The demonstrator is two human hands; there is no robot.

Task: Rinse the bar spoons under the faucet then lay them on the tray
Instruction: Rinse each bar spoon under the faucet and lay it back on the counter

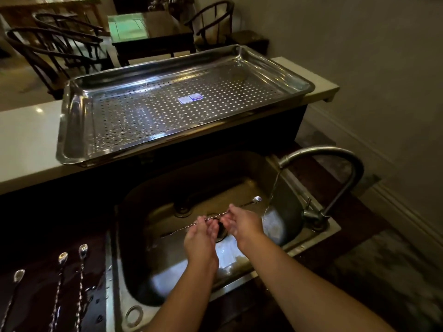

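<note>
Steel bar spoon [217, 216] pinched between left hand [201, 238], right hand [243, 224].

One twisted bar spoon [217, 216] lies level over the sink [167, 178], bowl near the faucet [335, 159] stream. Three more spoons [60, 279] rest left, seemingly wet. Perforated tray [79, 121] sits bare.

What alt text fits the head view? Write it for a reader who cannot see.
Two bare hands, left hand and right hand, hold a long twisted steel bar spoon over a steel sink beside the curved faucet's running water. Three similar spoons lie left; the perforated steel tray behind holds none.
</note>
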